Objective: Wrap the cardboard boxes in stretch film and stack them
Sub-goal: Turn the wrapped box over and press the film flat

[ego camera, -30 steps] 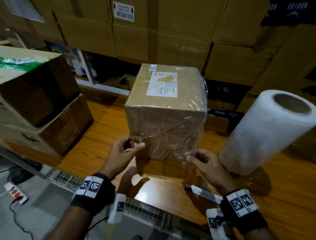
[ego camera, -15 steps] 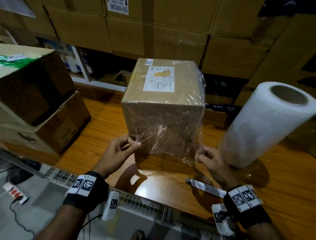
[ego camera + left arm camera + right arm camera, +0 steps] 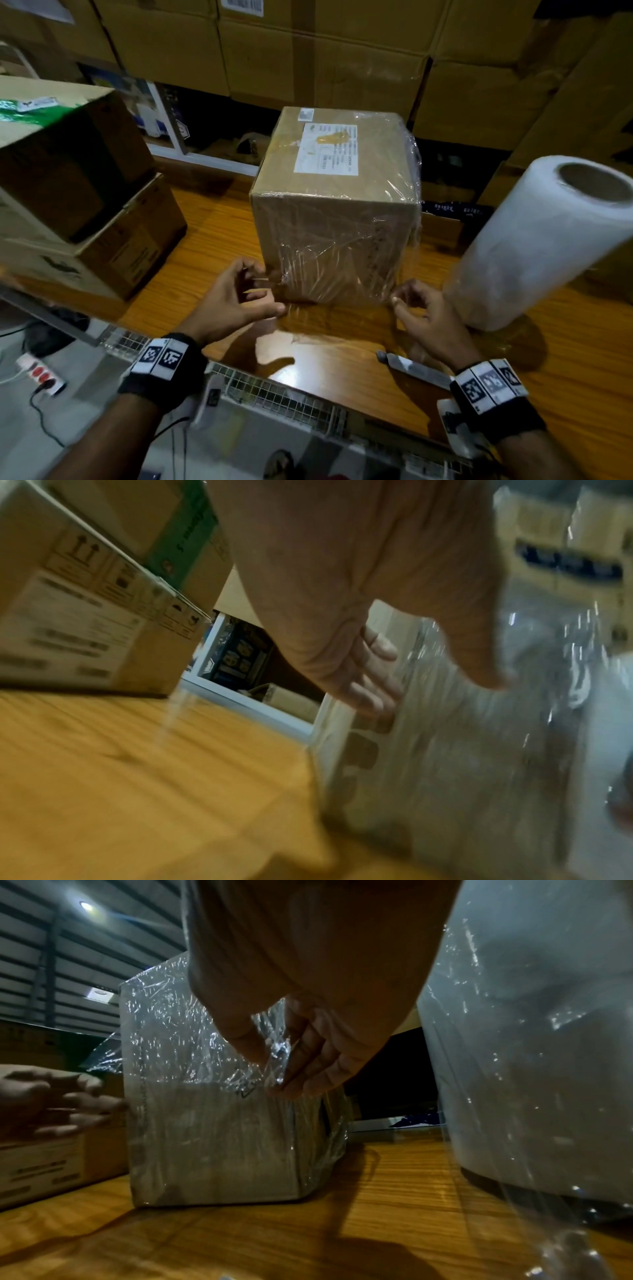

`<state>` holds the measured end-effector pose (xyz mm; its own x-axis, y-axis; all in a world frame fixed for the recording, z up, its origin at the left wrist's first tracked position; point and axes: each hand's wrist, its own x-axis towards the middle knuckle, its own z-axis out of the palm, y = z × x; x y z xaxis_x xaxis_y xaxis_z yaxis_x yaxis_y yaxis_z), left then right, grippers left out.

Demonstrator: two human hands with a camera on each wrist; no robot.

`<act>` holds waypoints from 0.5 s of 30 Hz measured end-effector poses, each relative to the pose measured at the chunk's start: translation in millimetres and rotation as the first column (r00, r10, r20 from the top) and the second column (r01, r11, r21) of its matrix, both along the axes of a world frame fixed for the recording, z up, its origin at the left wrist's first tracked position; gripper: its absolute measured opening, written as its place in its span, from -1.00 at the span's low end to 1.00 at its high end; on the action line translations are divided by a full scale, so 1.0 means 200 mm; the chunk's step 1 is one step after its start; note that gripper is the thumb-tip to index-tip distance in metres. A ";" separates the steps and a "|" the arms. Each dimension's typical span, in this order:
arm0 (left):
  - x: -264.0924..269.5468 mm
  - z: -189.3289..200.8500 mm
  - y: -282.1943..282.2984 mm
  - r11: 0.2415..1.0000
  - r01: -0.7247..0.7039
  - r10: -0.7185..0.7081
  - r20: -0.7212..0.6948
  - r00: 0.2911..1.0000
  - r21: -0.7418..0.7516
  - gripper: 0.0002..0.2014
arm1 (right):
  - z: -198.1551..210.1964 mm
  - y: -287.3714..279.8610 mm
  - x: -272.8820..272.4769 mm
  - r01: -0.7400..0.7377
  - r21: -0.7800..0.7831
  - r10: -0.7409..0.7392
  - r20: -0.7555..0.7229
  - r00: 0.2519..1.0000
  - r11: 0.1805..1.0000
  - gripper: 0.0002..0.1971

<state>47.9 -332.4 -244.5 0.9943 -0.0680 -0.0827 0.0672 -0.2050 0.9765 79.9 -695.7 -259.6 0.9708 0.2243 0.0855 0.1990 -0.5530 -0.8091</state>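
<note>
Pinching the loose stretch film (image 3: 337, 270) with right hand (image 3: 426, 317) and left hand (image 3: 236, 301) at the near bottom corners of the cardboard box (image 3: 334, 205) on the table (image 3: 212, 240), apparently to pull it taut.

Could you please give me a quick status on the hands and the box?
Left hand and right hand both pinching stretch film. Film covers cardboard box front. Film roll beside right hand, nothing blocking.
</note>
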 end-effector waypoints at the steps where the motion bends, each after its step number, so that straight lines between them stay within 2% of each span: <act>1: 0.02 0.02 -0.03 1.000 -0.003 0.002 -0.024 1.000 -0.028 -0.33 | -0.01 0.01 0.00 -0.001 0.007 0.001 0.004 1.000 1.000 -0.93; 3: 0.06 0.04 -0.10 0.992 -0.059 0.056 -0.035 0.998 -0.116 -0.33 | -0.01 0.01 0.00 -0.020 0.017 0.019 0.023 1.000 1.000 -0.92; 6: 0.09 0.03 -0.16 0.962 -0.186 0.189 -0.008 0.982 -0.201 -0.54 | 0.00 0.02 -0.01 -0.034 0.036 0.034 0.003 0.999 0.999 -0.87; 8: 0.10 0.01 -0.16 0.970 -0.156 0.161 0.009 0.987 -0.185 -0.61 | 0.00 0.02 -0.01 -0.005 0.059 0.007 -0.038 0.999 0.998 -0.77; 12: 0.08 0.01 -0.14 0.979 -0.109 0.120 0.052 0.991 -0.174 -0.81 | 0.00 0.03 -0.02 0.039 0.223 -0.017 -0.100 0.995 0.974 -0.79; 14: 0.08 0.00 -0.12 0.978 -0.098 0.111 0.061 0.992 -0.183 -0.80 | 0.01 0.04 -0.03 0.038 0.269 -0.015 -0.086 0.996 0.962 -0.75; 15: 0.08 0.00 -0.11 0.978 -0.091 0.106 0.071 0.992 -0.188 -0.73 | 0.02 0.05 -0.03 0.031 0.279 -0.009 -0.080 0.997 0.960 -0.71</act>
